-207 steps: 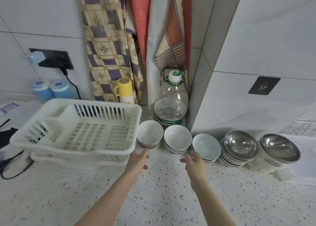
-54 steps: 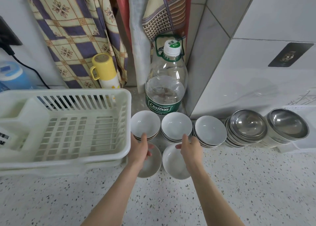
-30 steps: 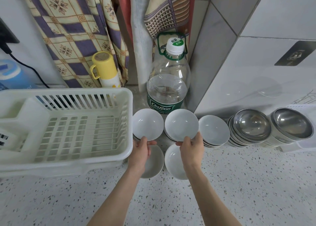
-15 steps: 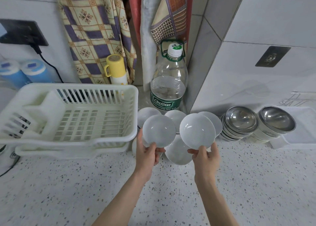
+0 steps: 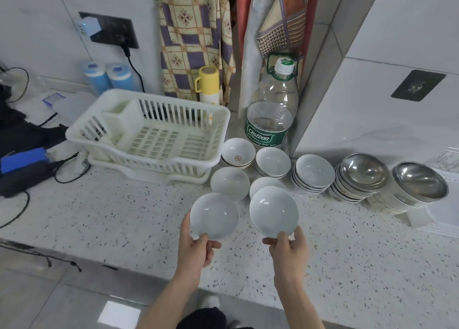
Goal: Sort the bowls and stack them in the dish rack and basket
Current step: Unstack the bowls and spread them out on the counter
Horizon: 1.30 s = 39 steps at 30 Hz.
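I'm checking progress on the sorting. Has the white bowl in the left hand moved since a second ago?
Yes. The white bowl was lifted off the stack beside the dish rack and toward the person, pinched by the left hand.

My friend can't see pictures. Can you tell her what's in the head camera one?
A person's left hand and right hand each hold up a white bowl over a speckled counter. Behind sit more white bowls, steel bowls and an empty white dish rack.
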Motion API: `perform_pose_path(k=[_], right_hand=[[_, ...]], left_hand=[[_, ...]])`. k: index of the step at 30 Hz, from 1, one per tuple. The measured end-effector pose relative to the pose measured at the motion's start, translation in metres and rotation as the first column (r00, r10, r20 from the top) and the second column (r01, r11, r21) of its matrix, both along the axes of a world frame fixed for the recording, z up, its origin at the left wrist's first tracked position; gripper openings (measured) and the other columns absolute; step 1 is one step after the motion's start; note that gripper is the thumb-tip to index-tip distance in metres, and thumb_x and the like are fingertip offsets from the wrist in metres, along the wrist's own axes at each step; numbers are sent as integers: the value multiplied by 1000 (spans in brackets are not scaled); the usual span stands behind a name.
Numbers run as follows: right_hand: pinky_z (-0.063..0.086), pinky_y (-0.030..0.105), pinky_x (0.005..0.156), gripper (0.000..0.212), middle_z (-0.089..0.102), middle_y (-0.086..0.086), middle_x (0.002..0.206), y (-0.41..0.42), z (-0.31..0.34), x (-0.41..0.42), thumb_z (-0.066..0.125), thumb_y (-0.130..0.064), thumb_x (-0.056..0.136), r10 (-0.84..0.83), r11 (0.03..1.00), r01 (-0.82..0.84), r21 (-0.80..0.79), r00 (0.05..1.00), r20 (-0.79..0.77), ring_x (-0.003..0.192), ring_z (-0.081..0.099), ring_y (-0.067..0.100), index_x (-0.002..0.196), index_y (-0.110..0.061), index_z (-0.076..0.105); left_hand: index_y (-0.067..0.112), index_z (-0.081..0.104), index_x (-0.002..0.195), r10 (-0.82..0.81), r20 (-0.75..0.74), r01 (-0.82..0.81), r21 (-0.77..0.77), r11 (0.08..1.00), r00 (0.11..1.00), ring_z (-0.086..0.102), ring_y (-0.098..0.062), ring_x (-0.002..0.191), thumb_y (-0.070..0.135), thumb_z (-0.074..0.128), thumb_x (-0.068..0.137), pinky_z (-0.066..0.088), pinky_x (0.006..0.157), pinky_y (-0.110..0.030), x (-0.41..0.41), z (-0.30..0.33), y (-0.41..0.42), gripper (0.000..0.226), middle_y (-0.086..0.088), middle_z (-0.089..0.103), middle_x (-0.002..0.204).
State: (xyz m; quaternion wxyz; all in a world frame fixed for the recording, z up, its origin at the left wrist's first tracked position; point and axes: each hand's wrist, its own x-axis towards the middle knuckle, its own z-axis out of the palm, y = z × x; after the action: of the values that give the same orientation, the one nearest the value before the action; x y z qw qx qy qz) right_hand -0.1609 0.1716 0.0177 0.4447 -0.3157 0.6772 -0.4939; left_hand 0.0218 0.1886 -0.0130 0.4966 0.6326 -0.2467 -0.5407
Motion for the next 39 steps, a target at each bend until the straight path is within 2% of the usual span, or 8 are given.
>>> perform_pose_path(k=[3,6,12,23,26,30,35,39], right_hand=[[39,14,40,43,71,16,74,16,-6,6,41,-1,88,78,995,-77,63,997,-10,53,66,7,122,-22,56],[39,14,39,41,71,17,73,29,-12,15,41,-3,89,147,985,-145,94,989,-20,47,60,3,122,-22,56],[43,18,43,46,70,21,82,31,-20,45,41,-1,90,210,967,-207,150,978,-5,50,62,6,130,-20,54],[48,24,50,54,72,6,67,-4,-41,153,41,-2,91,212,953,-214,214,977,34,58,67,12,138,-26,49],[45,19,46,58,73,11,73,-13,-44,167,41,0,89,189,957,-186,224,982,10,50,62,6,139,-28,48],[43,17,45,60,71,17,80,-21,-46,178,41,1,90,172,957,-164,238,985,-13,43,54,2,142,-28,45],[42,16,42,57,71,18,79,-30,-49,188,40,0,91,152,958,-140,251,988,-28,43,54,1,140,-26,48],[42,16,43,56,71,16,74,-35,-53,194,42,1,89,128,962,-114,249,991,-39,44,56,3,138,-27,50]], left_hand=[[47,38,139,90,39,-91,31,995,995,54,-9,41,-4,43,95,31,34,-18,14,-2,19,68,-20,72,71],[44,38,141,150,50,-152,46,987,988,60,-9,47,-3,43,96,32,34,-18,32,-4,28,65,-22,72,78],[44,38,141,180,66,-184,61,981,982,57,-9,44,-2,44,96,31,33,-20,78,-10,18,65,-23,71,77],[44,37,140,-21,121,13,67,998,992,60,-8,49,-2,43,97,34,36,-19,181,-17,-25,63,-23,70,87],[49,35,138,-72,114,64,80,995,991,66,-8,55,0,44,98,34,37,-21,197,-20,-32,64,-21,70,97],[53,36,134,-112,97,104,81,991,989,68,-12,60,1,45,98,35,39,-23,207,-23,-42,63,-14,71,94],[52,37,135,-148,78,143,76,987,986,68,-13,60,0,45,96,36,39,-23,214,-28,-54,66,-15,70,99],[54,39,131,-164,68,159,73,985,984,68,-13,59,1,45,96,36,39,-24,217,-29,-61,64,-15,72,93]])
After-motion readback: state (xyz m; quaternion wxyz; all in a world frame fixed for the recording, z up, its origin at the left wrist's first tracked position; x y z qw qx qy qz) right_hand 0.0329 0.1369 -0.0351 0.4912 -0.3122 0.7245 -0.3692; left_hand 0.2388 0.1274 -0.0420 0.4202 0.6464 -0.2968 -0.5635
